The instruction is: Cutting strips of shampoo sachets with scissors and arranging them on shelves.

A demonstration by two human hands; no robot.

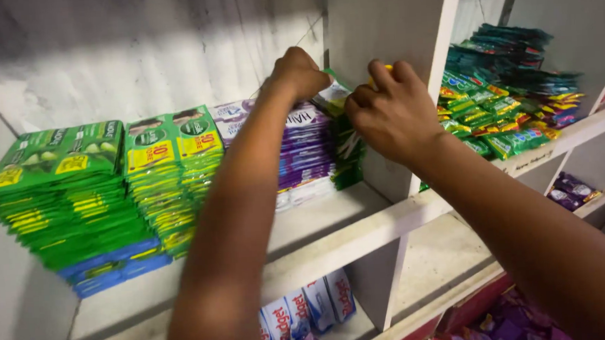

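A stack of green sachet packets point(346, 143) standing against the white divider point(392, 41) of the shelf point(333, 234) is gripped by both hands: the left hand point(299, 73) is closed on its top edge and the right hand point(390, 113) is curled around its outer side, with a small yellow piece pinched in the fingers. Three more stacks are seen on the same shelf: one purple stack point(305, 146) just beside it and two green stacks point(110, 187) further left. In the next compartment one heap of green and teal packets point(512, 90) is kept.
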